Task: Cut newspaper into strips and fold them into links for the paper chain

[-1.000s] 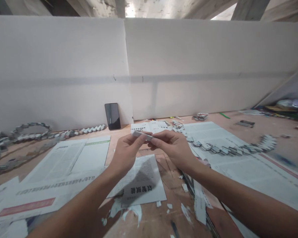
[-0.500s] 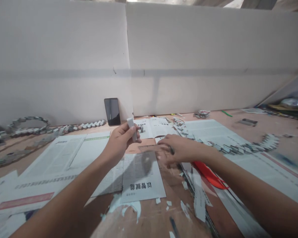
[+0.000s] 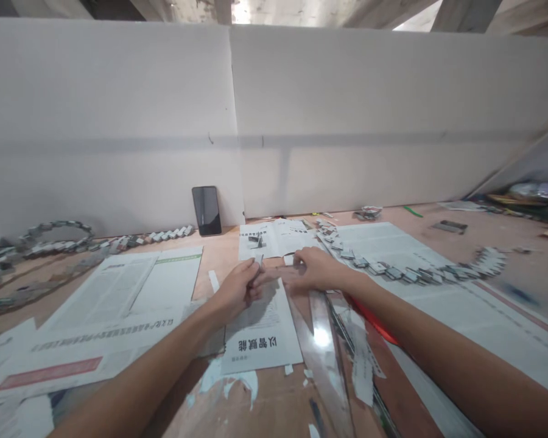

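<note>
My left hand point(image 3: 243, 285) has its thumb and fingers pinched on a folded paper strip point(image 3: 259, 260), seen nearly edge on. It hovers over a printed page point(image 3: 265, 337) with large black characters. Just to the right, my right hand point(image 3: 314, 267) curls its fingers over the upper end of a clear plastic ruler point(image 3: 323, 359), which catches a bright glare; its fingertips are partly blurred. Between and beyond the hands lies another printed sheet point(image 3: 281, 234). A narrow white strip point(image 3: 214, 281) rests left of my left hand.
A phone point(image 3: 207, 210) leans on the white wall panel point(image 3: 119, 109). Chains of folded paper point(image 3: 415, 275) curve along the right; a looped chain point(image 3: 55, 230) lies left. Newspaper sheets point(image 3: 105, 316) cover both sides. A red object point(image 3: 374, 322) sits under my right forearm; paper scraps point(image 3: 288, 369) litter the front.
My left hand has come down and slightly right with the paper strip, closer to my right hand. The right hand stays near the same spot, and the ruler's glare now shows. The view tilted slightly upward.
</note>
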Motion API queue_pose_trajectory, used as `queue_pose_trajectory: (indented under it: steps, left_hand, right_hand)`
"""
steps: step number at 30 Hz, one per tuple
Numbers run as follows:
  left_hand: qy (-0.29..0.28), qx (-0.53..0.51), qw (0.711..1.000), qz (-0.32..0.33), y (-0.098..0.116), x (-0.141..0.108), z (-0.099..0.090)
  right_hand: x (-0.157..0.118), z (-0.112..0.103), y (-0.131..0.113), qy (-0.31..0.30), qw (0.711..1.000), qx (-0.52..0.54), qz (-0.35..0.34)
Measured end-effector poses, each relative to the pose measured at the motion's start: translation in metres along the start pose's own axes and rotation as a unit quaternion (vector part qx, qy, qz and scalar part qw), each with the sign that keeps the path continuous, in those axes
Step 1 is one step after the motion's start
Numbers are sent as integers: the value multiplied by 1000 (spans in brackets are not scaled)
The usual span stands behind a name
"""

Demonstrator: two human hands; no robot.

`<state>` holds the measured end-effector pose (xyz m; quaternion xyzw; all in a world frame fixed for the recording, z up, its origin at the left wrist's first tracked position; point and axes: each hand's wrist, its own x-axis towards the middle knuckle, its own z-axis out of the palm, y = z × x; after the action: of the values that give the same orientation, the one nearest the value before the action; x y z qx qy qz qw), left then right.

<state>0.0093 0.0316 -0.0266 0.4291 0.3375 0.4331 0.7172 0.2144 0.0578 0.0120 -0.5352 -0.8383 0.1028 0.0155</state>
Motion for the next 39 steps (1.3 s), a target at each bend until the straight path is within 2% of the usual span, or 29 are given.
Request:
queue_pose_trajectory:
  steps: [3, 5, 7, 8, 10, 14, 16, 18, 21, 23, 25, 28, 30, 33, 35, 39]
  left_hand:
    - [13, -7, 999, 33, 5, 0, -3]
    - [40, -9, 997, 68, 13, 0, -4]
    - [59, -21, 994, 90, 22, 0, -6]
    - [63, -32, 993, 90, 27, -1, -6]
    - [62, -59, 993, 84, 36, -2, -8]
    - [50, -137, 985, 93, 49, -5, -12]
    - [38, -176, 978, 103, 54, -6, -14]
    - [33, -196, 974, 112, 61, -8, -15]
    - [43, -184, 974, 128, 71, -11, -17]
    - [44, -158, 977, 135, 77, -14, -17]
    - [40, -140, 980, 133, 80, -18, -17]
    - [32, -141, 981, 128, 82, -21, -18]
    - [28, -140, 981, 131, 82, -21, -20]
    - [29, -131, 980, 145, 83, -19, -26]
    - [38, -132, 978, 160, 84, -16, -30]
    - [79, -139, 969, 190, 85, -13, -37]
  right_hand:
    - [-2, -15, 15, 38, 992, 113, 26]
    - [-6, -29, 31, 38, 969, 244, 27]
    - [-11, -43, 47, 77, 916, 391, 46]
    - [-14, -48, 54, 99, 882, 459, 41]
    - [-19, -57, 64, 102, 810, 576, 40]
    - [-29, -59, 63, 39, 671, 740, -7]
    - [-29, -55, 56, 1, 637, 769, -47]
    - [-27, -50, 47, 3, 648, 760, -49]
    - [-19, -43, 35, 63, 695, 716, -6]
    - [-16, -42, 28, 80, 716, 693, -4]
    - [-16, -44, 21, 92, 713, 695, -28]
    - [-23, -53, 12, 120, 666, 733, -69]
    - [-30, -60, 6, 119, 658, 739, -81]
    - [-41, -67, -2, 123, 700, 697, -92]
    - [-45, -69, -6, 154, 727, 661, -109]
    - [-46, -70, -7, 249, 739, 619, -93]
